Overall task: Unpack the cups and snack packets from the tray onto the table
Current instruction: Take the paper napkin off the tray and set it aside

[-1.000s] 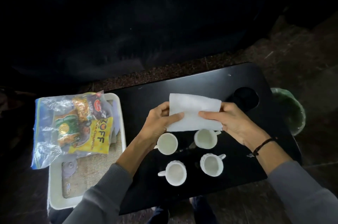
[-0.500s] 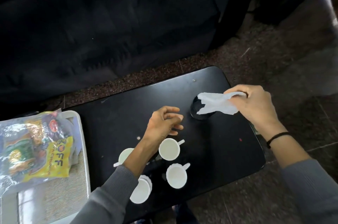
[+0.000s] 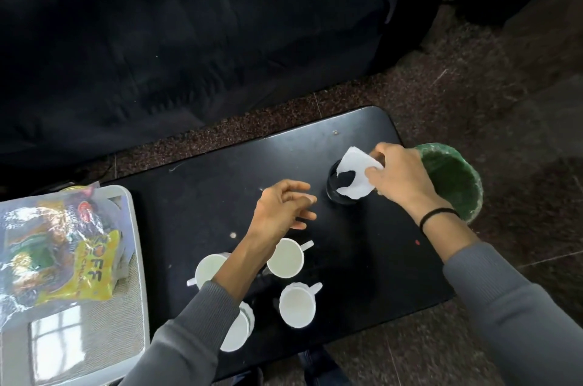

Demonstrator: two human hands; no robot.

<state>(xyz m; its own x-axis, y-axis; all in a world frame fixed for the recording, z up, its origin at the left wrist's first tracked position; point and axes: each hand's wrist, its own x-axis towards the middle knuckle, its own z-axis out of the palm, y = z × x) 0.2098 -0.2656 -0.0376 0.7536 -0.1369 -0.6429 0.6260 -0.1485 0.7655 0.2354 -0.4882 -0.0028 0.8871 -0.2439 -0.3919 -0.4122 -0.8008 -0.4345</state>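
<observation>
Head view shows your right hand [image 3: 400, 179] with its grip pinching a tissue [image 3: 358, 175] over the round hole [image 3: 342, 188] in the worktop [image 3: 202, 196]. Your left hand [image 3: 280, 212] hovers left of the hole, fingers spread, holding nothing. Four cups [image 3: 285, 258] already stand on the worktop, nearer you than the hole. The snacks [image 3: 56, 246] are still in their clear bag on the tray [image 3: 132, 259], off the worktop's left edge. Tuck the tissue down fully so it stays put. Next, I judge, you should reach across for the bag, lifting it clear of the cups.
</observation>
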